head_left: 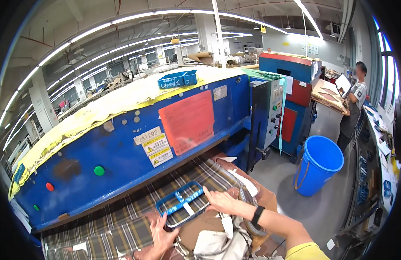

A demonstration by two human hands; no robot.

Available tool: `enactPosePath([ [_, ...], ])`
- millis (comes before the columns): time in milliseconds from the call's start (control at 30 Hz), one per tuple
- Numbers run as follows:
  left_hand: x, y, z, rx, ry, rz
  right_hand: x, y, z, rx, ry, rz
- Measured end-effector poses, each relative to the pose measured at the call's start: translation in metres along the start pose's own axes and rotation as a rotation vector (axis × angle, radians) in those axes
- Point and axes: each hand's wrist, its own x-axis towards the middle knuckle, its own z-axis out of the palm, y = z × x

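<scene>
A blue rectangular cutting die [183,199] with a crossbar lies on plaid fabric [129,212] at the lower middle. My left hand [161,236] grips its near left corner, with the fingertips at the rim. At the far right corner, my right hand [222,203] closes on the die's edge; a dark band circles that wrist. The fabric shows through the die's openings. Just beyond it stands the low blue beam [122,125] of a press. Brown and white scraps [224,242] lie below and to the right of my hands.
A second blue die [177,79] rests on the yellow cover [101,97] atop the beam. The control box [274,112] stands right of it. A large blue bin [322,158] is on the floor at right. Farther back, a person [358,99] stands beside a table of brown sheets.
</scene>
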Motion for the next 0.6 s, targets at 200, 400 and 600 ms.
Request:
enactPosePath([
  [200,0.059,-0.028,0.008,0.092,-0.034,0.273,0.033,0.023,-0.015,-0.070,0.026,0.085],
  [400,0.014,-0.013,-0.108,0.165,0.012,0.093,0.023,-0.047,-0.032,-0.031,0.376,-0.057],
  [600,-0.107,-0.043,-0.105,0.212,0.309,-0.174,-0.054,-0.141,0.000,0.374,-0.010,-0.316],
])
